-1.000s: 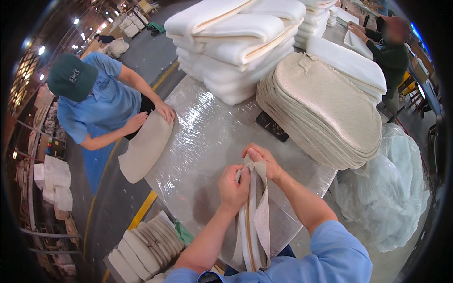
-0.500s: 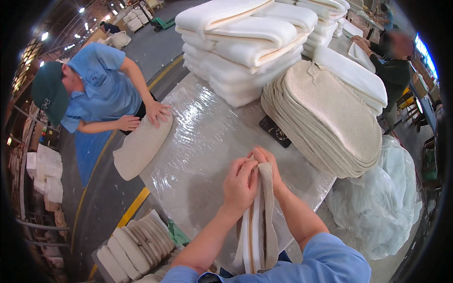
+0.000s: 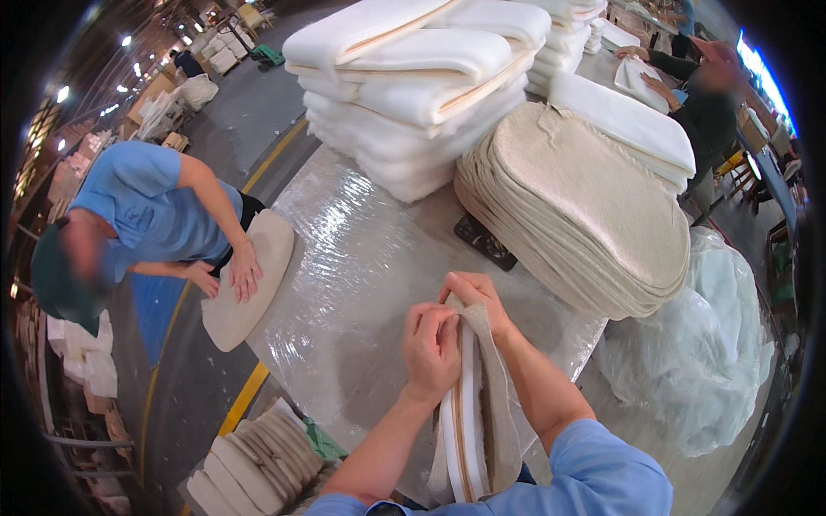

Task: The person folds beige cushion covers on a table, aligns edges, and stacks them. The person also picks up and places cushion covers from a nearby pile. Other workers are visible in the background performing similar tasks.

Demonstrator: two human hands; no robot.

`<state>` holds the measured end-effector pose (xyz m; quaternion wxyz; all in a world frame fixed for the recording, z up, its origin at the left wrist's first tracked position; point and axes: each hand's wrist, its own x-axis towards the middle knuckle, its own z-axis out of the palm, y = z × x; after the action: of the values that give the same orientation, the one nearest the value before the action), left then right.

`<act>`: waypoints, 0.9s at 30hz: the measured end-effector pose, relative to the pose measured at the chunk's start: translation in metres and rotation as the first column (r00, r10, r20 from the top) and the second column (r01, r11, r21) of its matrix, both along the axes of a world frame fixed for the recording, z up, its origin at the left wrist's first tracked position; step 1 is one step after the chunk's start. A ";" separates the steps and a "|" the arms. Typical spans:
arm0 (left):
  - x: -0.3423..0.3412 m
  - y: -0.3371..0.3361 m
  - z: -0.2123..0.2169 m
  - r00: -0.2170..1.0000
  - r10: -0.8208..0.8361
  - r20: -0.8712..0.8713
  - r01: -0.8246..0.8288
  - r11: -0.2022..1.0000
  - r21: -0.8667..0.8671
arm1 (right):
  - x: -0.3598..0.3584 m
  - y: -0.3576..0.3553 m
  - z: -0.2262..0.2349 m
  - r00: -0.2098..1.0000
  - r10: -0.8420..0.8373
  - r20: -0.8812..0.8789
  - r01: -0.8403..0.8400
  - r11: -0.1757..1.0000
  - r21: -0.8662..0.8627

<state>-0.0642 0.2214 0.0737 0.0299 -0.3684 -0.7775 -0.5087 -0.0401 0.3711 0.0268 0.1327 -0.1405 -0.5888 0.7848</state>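
The foam pad [image 3: 469,413] in its beige cover [image 3: 499,404] stands on edge between our left hand [image 3: 433,344] and right hand [image 3: 473,297], both pinching the cover's top edge.

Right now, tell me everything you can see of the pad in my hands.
The pad is a long white foam slab with a tan line along its edge, sheathed in a coarse beige fabric cover. It stands on edge over the plastic-wrapped table, running toward the person's body. The left hand pinches its far end; the right hand grips the cover there.
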 end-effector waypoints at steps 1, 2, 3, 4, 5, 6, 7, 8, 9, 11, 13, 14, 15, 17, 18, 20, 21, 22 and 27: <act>0.001 0.000 0.003 1.000 0.002 0.002 -0.002 1.000 -0.005 | 0.000 0.000 0.002 0.999 -0.022 0.031 0.022 1.000 0.011; 0.001 0.000 0.003 1.000 -0.001 0.011 0.001 1.000 0.003 | 0.000 -0.001 0.004 0.997 -0.043 0.063 0.042 0.999 0.023; 0.001 0.001 0.002 1.000 -0.004 0.022 0.004 1.000 0.011 | -0.001 -0.003 0.004 0.995 -0.059 0.076 0.058 0.998 0.017; 0.000 0.001 0.003 1.000 -0.003 0.027 0.003 1.000 0.023 | -0.003 -0.004 0.004 0.994 -0.072 0.083 0.071 0.997 0.015; -0.001 0.000 0.003 1.000 -0.005 0.017 0.005 1.000 0.025 | -0.005 -0.006 0.004 0.992 -0.084 0.091 0.083 0.996 0.012; -0.004 -0.001 0.001 1.000 -0.007 0.008 0.007 1.000 0.027 | -0.007 -0.007 0.004 0.992 -0.086 0.089 0.084 0.996 0.036; -0.007 -0.002 0.001 1.000 -0.009 -0.004 0.009 1.000 0.029 | -0.009 -0.009 0.003 0.993 -0.089 0.084 0.084 0.995 0.060; -0.008 -0.004 0.001 1.000 -0.009 0.001 0.008 1.000 0.023 | -0.011 -0.010 0.002 0.993 -0.091 0.079 0.084 0.993 0.083; -0.010 -0.006 0.001 1.000 -0.008 0.007 0.008 1.000 0.018 | -0.013 -0.010 0.001 0.993 -0.091 0.073 0.089 0.996 0.029; -0.013 -0.010 -0.001 1.000 -0.021 0.004 0.021 1.000 0.020 | -0.016 -0.007 -0.008 0.994 -0.096 0.052 0.100 0.992 -0.081; -0.016 -0.014 -0.006 0.999 -0.045 -0.004 0.045 0.998 0.038 | -0.017 -0.006 -0.026 0.994 -0.043 0.097 0.050 0.997 -0.067; -0.014 -0.013 -0.006 0.998 -0.043 0.051 0.040 0.998 0.052 | -0.015 -0.006 -0.036 0.992 -0.027 0.127 0.035 0.997 -0.062; -0.013 -0.013 -0.005 0.994 -0.042 0.106 0.035 0.997 0.066 | -0.016 -0.005 -0.046 0.990 -0.041 0.133 0.053 0.994 -0.091; -0.011 -0.015 -0.007 0.986 -0.040 0.163 0.031 0.998 0.061 | -0.018 -0.010 -0.056 0.987 -0.049 0.150 0.073 0.985 -0.158; -0.013 -0.015 -0.008 0.985 -0.050 0.163 0.043 0.998 0.048 | -0.016 -0.012 -0.060 0.984 -0.054 0.169 0.076 0.989 -0.130; -0.026 -0.022 -0.014 0.927 -0.086 0.365 0.054 0.994 0.097 | -0.017 -0.015 -0.063 0.980 -0.050 0.194 0.065 0.996 -0.066; -0.037 -0.028 -0.017 0.825 -0.127 0.551 0.048 0.987 0.156 | -0.014 -0.020 -0.065 0.981 -0.065 0.181 0.075 0.996 -0.049; -0.050 -0.024 -0.012 0.695 -0.193 0.692 0.041 0.972 0.230 | -0.016 -0.020 -0.068 0.985 -0.091 0.149 0.094 0.995 -0.013; -0.073 -0.008 -0.003 0.672 -0.171 0.720 0.196 0.979 0.050 | -0.019 -0.037 -0.063 0.970 -0.168 0.178 0.172 0.985 -0.006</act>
<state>-0.1371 0.2138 0.0704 -0.3343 -0.2158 -0.6937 -0.6004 -0.0587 0.3337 -0.0359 0.1452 -0.2610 -0.5755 0.7613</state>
